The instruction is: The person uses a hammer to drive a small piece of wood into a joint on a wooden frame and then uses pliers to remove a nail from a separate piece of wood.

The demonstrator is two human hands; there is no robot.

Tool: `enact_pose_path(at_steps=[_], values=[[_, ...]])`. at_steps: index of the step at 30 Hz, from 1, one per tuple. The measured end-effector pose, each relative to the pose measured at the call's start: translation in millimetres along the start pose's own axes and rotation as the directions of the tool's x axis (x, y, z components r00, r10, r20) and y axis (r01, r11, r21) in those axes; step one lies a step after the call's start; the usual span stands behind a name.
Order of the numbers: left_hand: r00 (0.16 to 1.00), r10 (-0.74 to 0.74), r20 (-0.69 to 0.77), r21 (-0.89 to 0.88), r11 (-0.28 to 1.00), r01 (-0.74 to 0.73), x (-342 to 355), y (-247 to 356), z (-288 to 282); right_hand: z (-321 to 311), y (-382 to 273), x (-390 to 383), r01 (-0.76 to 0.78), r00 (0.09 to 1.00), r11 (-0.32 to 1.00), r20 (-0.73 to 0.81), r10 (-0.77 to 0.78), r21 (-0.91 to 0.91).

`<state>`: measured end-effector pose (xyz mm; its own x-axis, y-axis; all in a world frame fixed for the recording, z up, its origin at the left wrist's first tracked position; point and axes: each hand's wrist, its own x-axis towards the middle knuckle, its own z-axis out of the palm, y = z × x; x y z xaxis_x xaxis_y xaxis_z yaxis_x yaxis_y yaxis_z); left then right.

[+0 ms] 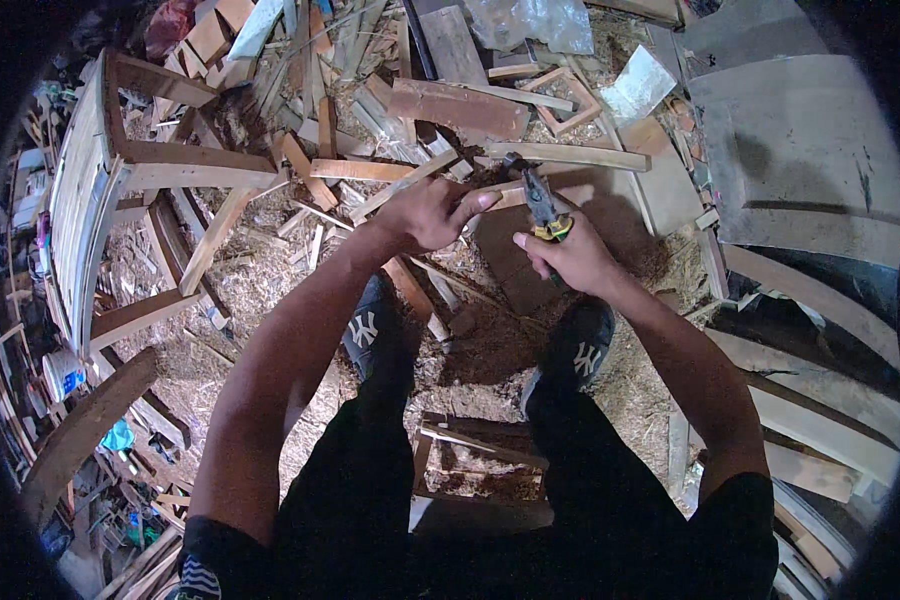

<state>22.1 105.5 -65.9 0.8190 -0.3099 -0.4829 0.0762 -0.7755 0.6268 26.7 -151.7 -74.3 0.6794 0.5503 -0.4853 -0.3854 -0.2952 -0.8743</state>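
Observation:
My right hand (560,250) is closed around pliers (545,210) with yellow and dark handles, their metal jaws pointing up and away from me near a light wooden strip (580,155). Just left of the pliers, my left hand (435,215) has its fingers curled at a narrow piece of wood (510,195), thumb pointing toward the jaws; exactly what the fingers hold is hidden. A brown board (515,265) lies beneath both hands on the debris-covered ground.
A curved wooden frame (85,210) stands at the left. Scattered offcuts (410,300) and sawdust surround my dark shoes (580,350). Grey panels (790,150) and long curved boards (810,300) lie along the right, and plastic sheeting (530,20) at the top.

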Motion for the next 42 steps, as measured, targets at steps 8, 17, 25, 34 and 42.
enact_pose_path(at_steps=[8,17,25,34,42], values=[[0.996,-0.06,0.06,-0.065,0.996,0.064,6,-19,12,8,7,14,-0.057,0.996,0.983,-0.085,0.042,-0.177],[0.997,-0.072,0.002,-0.142,0.987,0.071,3,-7,13,7,29,25,-0.058,0.96,0.896,-0.27,-0.07,-0.441],[0.985,-0.17,-0.029,-0.091,0.982,0.167,8,-6,16,9,12,32,-0.132,0.943,0.859,-0.331,-0.045,-0.495],[0.999,-0.021,-0.029,-0.097,0.995,0.018,26,-5,17,2,7,48,-0.227,0.898,0.783,-0.436,-0.063,-0.579],[0.946,-0.262,0.188,-0.374,0.872,0.316,36,9,-10,-7,-9,69,-0.364,0.874,0.671,-0.487,0.005,-0.646]])
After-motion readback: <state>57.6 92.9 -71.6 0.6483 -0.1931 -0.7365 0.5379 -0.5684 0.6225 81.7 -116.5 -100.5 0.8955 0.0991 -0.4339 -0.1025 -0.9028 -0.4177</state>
